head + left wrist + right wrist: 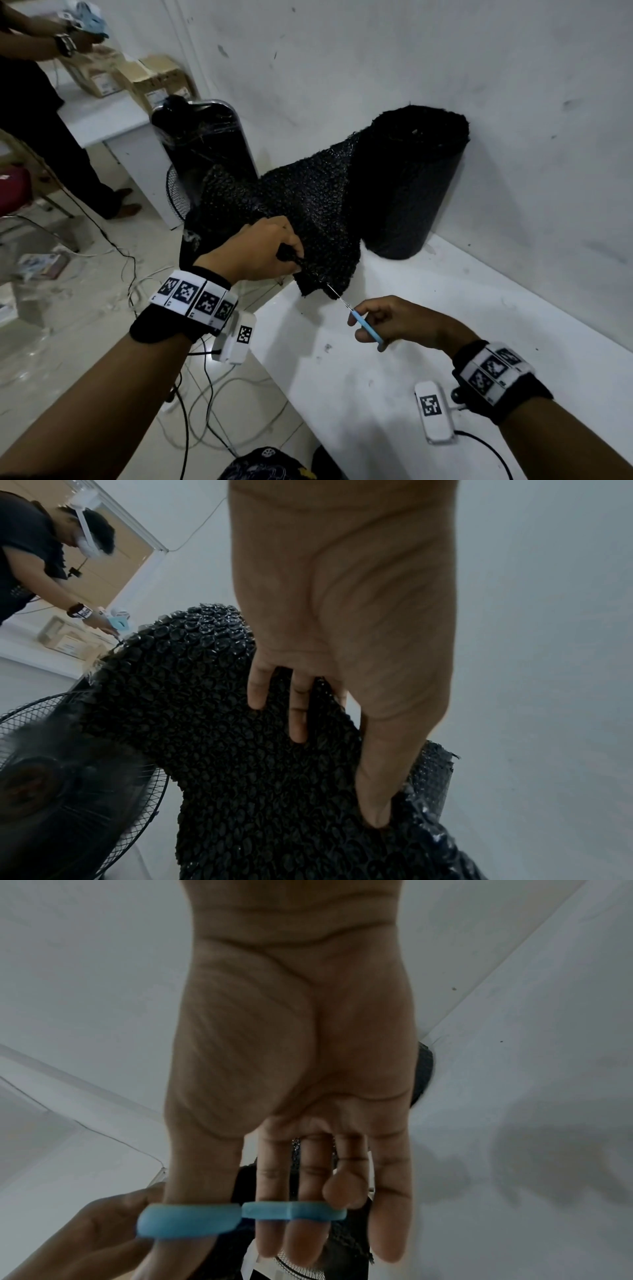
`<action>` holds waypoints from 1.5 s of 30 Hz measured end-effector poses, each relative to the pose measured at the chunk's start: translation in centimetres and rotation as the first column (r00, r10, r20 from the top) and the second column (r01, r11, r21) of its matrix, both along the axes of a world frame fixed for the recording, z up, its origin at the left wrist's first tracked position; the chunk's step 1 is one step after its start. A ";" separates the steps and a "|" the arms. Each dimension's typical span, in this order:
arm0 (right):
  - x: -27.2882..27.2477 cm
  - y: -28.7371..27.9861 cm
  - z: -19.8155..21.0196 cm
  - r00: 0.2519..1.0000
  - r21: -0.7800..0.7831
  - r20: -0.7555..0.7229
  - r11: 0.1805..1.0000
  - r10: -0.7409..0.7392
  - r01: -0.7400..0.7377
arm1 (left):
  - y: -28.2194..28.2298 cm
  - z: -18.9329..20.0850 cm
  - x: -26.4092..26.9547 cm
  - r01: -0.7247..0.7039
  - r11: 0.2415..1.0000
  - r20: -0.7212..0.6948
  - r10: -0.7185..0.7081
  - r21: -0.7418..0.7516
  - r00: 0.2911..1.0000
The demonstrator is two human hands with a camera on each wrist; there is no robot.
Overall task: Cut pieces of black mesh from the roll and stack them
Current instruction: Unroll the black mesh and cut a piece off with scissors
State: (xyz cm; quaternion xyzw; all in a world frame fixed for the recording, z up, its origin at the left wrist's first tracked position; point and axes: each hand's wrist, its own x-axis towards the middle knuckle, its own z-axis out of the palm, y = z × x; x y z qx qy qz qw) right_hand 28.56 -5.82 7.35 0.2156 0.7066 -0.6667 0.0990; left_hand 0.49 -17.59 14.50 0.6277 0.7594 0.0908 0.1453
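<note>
A thick roll of black mesh [411, 178] stands on end on the white table [428, 335] against the wall. Its loose sheet [308, 212] trails to the left off the table edge. My left hand [263, 253] grips the sheet's lower edge, thumb and fingers pinching the mesh [260, 764]. My right hand [387, 322] holds blue-handled scissors [366, 325], whose blades reach the mesh edge just below the left hand. In the right wrist view the thumb and two fingers sit through the blue handle loops [240, 1218].
A black fan with a wire grille [178, 195] stands on the floor left of the table. Cables [144, 284] lie over the tiled floor. Another person [41, 102] works at a second white table with cardboard boxes [154, 78] at the back left.
</note>
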 end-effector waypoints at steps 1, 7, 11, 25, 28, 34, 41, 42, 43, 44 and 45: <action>0.1 0.0 0.0 1.000 -0.013 0.000 1.000 -0.004 0.004 | 0.0 0.1 0.0 -0.005 1.000 -0.002 0.005 0.001 1.000; 0.3 0.3 0.3 1.000 0.004 -0.017 1.000 -0.001 0.001 | 0.1 0.4 -0.1 -0.011 1.000 0.002 0.011 0.004 1.000; 0.2 0.3 0.5 1.000 0.033 -0.021 0.999 0.007 -0.006 | 0.1 0.8 0.3 -0.010 1.000 -0.002 0.010 0.007 1.000; -0.3 0.3 2.0 0.998 0.002 -0.054 1.000 0.010 -0.010 | -0.5 1.7 0.7 0.004 1.000 0.025 -0.004 -0.009 1.000; -0.6 0.2 2.3 0.997 0.024 -0.072 1.000 0.004 -0.002 | -0.6 1.8 0.6 0.002 1.000 0.017 -0.002 -0.011 1.000; -0.7 0.2 2.8 0.998 -0.002 -0.062 1.000 0.020 -0.020 | -0.9 2.1 0.3 -0.005 0.999 0.018 0.006 -0.043 1.000; -1.2 0.4 3.6 0.997 0.019 -0.079 1.000 0.003 -0.002 | -1.0 2.0 0.7 0.000 1.000 0.070 0.002 -0.027 0.998; -1.2 0.4 3.6 0.997 0.025 -0.081 1.000 0.010 -0.008 | -1.1 2.1 0.8 -0.006 1.000 0.075 0.007 -0.019 0.997; -1.2 0.4 3.6 0.997 0.024 -0.080 1.000 0.019 -0.017 | -1.1 2.1 0.8 -0.009 1.000 0.076 0.009 -0.009 0.997; -1.2 0.5 3.6 0.997 0.019 -0.075 1.000 0.025 -0.024 | -1.1 2.2 0.9 -0.009 1.000 0.076 0.008 0.003 0.997; -1.2 0.5 3.7 0.997 0.012 -0.068 1.000 0.025 -0.024 | -1.0 2.2 1.1 -0.007 1.000 0.076 0.006 0.010 0.997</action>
